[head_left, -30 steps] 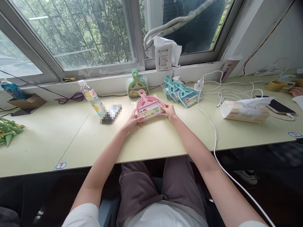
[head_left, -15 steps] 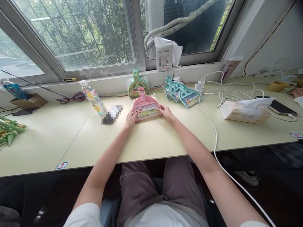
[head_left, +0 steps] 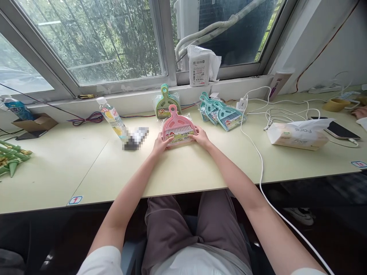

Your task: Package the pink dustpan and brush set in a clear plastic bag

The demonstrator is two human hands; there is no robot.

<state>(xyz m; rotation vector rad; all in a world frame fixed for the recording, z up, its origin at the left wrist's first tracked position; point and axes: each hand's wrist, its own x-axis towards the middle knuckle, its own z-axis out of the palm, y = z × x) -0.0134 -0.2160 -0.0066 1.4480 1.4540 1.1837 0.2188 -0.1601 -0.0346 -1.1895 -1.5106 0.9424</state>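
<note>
A pink dustpan-and-brush set (head_left: 178, 126) in clear wrap is held at the middle of the pale table (head_left: 183, 172), its handle pointing to the window. My left hand (head_left: 161, 145) grips its lower left edge, thumb over the label. At the right edge my right hand (head_left: 201, 137) holds it the same way, thumb on the front. Just behind stands a green dustpan set (head_left: 166, 105) by the wall. Several teal dustpan sets (head_left: 222, 112) lie overlapping to the right.
Left of the hands are a tilted drink bottle (head_left: 113, 118) and a blurred item (head_left: 135, 138). Rightward lie a white cable (head_left: 259, 160), a tissue pack (head_left: 298, 133) and a phone (head_left: 341, 130). Another person's hand (head_left: 359, 112) shows at the right edge.
The pink set has shifted slightly to the right and its upper part has turned a little. My left thumb reaches further across its front.
</note>
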